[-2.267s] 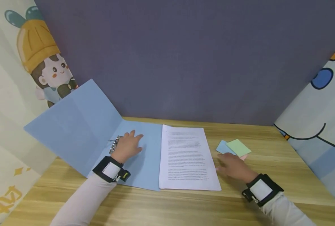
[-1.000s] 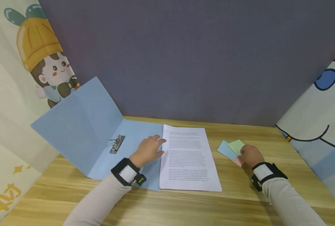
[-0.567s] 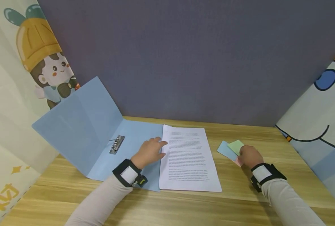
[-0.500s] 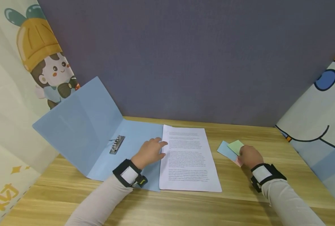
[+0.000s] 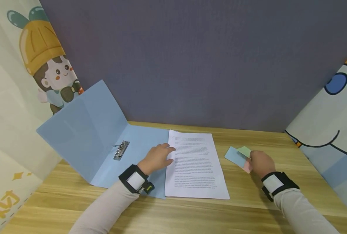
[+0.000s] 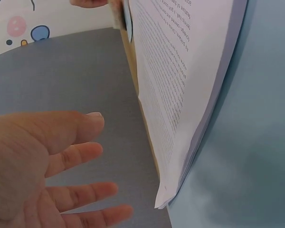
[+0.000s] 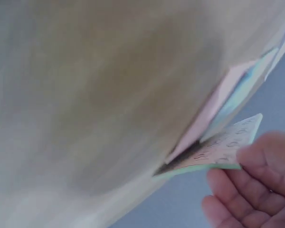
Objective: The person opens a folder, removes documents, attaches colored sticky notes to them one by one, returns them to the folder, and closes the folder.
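My right hand [image 5: 262,163] pinches a green sticky note pad [image 5: 244,151] between thumb and fingers. The right wrist view shows the pad [image 7: 225,147] tilted, with one edge raised and printed marks on its underside. Beneath and beside it lie a blue sticky note pad [image 5: 234,156] and a pink one [image 5: 247,167], the pink partly hidden by the hand. My left hand [image 5: 156,158] hovers at the left edge of a stack of printed paper [image 5: 195,165]; its fingers [image 6: 80,194] are spread and hold nothing in the left wrist view.
A light blue folder [image 5: 83,130] stands opened on the left, its cover leaning up and a metal ring clip [image 5: 121,150] near the spine. The paper stack overlaps its right edge. A dark grey panel [image 5: 191,65] rises behind the wooden table [image 5: 191,214].
My right hand moved from the left of the notes to their right, took the green pad and tilted it up. My left hand moved right from the ring clip to the paper's edge.
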Demonstrator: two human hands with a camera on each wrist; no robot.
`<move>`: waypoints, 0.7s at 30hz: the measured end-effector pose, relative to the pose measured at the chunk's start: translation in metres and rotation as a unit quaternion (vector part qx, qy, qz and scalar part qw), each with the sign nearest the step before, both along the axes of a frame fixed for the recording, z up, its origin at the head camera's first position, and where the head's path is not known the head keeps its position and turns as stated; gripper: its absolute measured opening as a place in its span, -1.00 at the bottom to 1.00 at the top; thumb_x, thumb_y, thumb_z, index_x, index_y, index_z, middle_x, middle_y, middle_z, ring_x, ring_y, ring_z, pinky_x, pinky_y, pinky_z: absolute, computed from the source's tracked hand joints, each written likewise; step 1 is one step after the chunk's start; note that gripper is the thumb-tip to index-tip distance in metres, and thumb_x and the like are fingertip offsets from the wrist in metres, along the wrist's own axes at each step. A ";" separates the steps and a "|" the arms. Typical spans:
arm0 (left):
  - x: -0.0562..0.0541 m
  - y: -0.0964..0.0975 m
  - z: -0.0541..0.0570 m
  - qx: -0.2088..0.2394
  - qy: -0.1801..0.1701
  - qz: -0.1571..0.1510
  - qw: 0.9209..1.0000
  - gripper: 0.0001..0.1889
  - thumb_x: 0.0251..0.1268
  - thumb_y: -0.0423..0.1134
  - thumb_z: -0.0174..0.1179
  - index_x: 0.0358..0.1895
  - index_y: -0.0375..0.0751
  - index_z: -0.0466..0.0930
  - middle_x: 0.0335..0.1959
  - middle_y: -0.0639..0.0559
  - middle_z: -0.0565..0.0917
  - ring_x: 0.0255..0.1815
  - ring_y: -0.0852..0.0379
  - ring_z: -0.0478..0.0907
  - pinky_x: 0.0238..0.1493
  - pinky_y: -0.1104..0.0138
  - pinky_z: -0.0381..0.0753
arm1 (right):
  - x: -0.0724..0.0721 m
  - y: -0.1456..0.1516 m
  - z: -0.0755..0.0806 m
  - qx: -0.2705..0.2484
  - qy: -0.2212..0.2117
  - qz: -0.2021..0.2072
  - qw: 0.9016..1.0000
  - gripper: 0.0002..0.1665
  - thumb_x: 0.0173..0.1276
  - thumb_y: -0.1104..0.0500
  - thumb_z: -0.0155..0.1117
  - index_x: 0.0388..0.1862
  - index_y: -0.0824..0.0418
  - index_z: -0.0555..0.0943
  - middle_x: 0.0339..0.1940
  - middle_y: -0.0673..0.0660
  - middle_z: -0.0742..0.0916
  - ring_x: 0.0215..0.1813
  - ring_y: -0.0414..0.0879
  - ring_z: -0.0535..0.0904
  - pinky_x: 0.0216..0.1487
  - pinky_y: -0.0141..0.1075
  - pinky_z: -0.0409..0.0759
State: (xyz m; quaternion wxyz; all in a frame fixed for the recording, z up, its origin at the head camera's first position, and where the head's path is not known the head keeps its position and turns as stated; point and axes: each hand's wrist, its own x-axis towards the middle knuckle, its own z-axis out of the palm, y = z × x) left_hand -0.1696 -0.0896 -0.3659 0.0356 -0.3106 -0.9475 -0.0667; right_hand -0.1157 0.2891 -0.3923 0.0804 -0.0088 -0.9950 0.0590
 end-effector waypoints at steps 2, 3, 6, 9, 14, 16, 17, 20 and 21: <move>-0.001 0.001 0.000 0.002 0.001 -0.003 1.000 -0.56 0.07 -0.09 0.23 0.07 -0.07 0.49 -0.01 -0.03 0.56 -0.06 0.03 0.52 -0.18 0.18 0.53 | 0.001 0.002 0.002 0.005 0.026 0.002 1.000 -0.82 0.12 0.32 0.17 -0.64 0.34 0.48 -0.68 0.17 0.58 -0.63 -0.08 0.44 -0.69 -0.21 0.36; -0.001 0.002 0.001 0.002 0.002 -0.004 1.000 -0.56 0.07 -0.09 0.23 0.07 -0.08 0.49 -0.03 -0.02 0.57 -0.08 0.04 0.53 -0.19 0.20 0.54 | 0.001 0.002 0.004 0.008 0.036 0.002 0.999 -0.82 0.11 0.32 0.18 -0.64 0.33 0.47 -0.67 0.18 0.58 -0.64 -0.07 0.45 -0.70 -0.20 0.36; -0.002 0.003 0.002 0.004 0.002 -0.006 1.000 -0.58 0.08 -0.09 0.22 0.04 -0.14 0.51 -0.09 -0.03 0.59 -0.13 0.06 0.54 -0.24 0.23 0.54 | 0.002 0.002 0.012 0.011 0.063 0.006 0.998 -0.85 0.07 0.34 0.20 -0.63 0.36 0.48 -0.65 0.23 0.61 -0.63 -0.02 0.50 -0.71 -0.18 0.38; -0.003 0.004 0.003 0.008 0.005 -0.008 1.000 -0.60 0.08 -0.11 0.22 -0.01 -0.19 0.54 -0.15 -0.05 0.60 -0.19 0.07 0.54 -0.28 0.26 0.54 | 0.005 -0.003 0.022 0.021 0.085 0.017 0.996 -0.91 0.02 0.41 0.20 -0.62 0.40 0.50 -0.62 0.28 0.63 -0.62 0.04 0.54 -0.71 -0.17 0.41; -0.005 0.005 0.003 0.021 0.005 -0.016 1.000 -0.63 0.06 -0.15 0.24 -0.06 -0.24 0.56 -0.21 -0.06 0.60 -0.24 0.09 0.54 -0.31 0.29 0.53 | 0.012 -0.018 0.037 0.040 0.109 0.037 0.993 -0.91 -0.01 0.47 0.16 -0.63 0.38 0.51 -0.64 0.24 0.62 -0.63 0.01 0.53 -0.71 -0.20 0.41; -0.005 0.006 0.004 0.027 0.000 -0.019 0.999 -0.63 0.07 -0.16 0.24 -0.06 -0.26 0.56 -0.20 -0.06 0.60 -0.23 0.09 0.54 -0.28 0.29 0.54 | 0.016 -0.026 0.042 0.053 0.117 0.050 0.990 -0.90 -0.02 0.48 0.18 -0.64 0.36 0.50 -0.67 0.20 0.60 -0.63 -0.03 0.51 -0.71 -0.22 0.40; -0.005 0.006 0.004 0.031 -0.003 -0.021 0.999 -0.63 0.07 -0.17 0.23 -0.05 -0.26 0.55 -0.20 -0.06 0.60 -0.23 0.09 0.54 -0.27 0.29 0.54 | 0.017 -0.030 0.045 0.059 0.120 0.057 0.989 -0.90 -0.03 0.47 0.19 -0.63 0.35 0.50 -0.67 0.19 0.59 -0.63 -0.04 0.50 -0.71 -0.23 0.39; -0.004 0.009 0.006 0.040 -0.011 -0.023 0.999 -0.61 0.09 -0.17 0.22 -0.02 -0.28 0.53 -0.15 -0.08 0.59 -0.17 0.08 0.55 -0.20 0.29 0.55 | 0.021 -0.042 0.051 0.068 0.138 0.082 0.985 -0.87 -0.02 0.46 0.20 -0.65 0.32 0.49 -0.69 0.14 0.56 -0.63 -0.09 0.47 -0.70 -0.27 0.39; -0.004 0.010 0.006 0.045 -0.012 -0.025 0.999 -0.61 0.10 -0.18 0.21 -0.01 -0.30 0.53 -0.14 -0.09 0.59 -0.15 0.07 0.55 -0.17 0.28 0.54 | 0.023 -0.047 0.053 0.068 0.145 0.092 0.983 -0.86 -0.01 0.46 0.20 -0.65 0.31 0.49 -0.70 0.12 0.55 -0.63 -0.11 0.46 -0.70 -0.28 0.38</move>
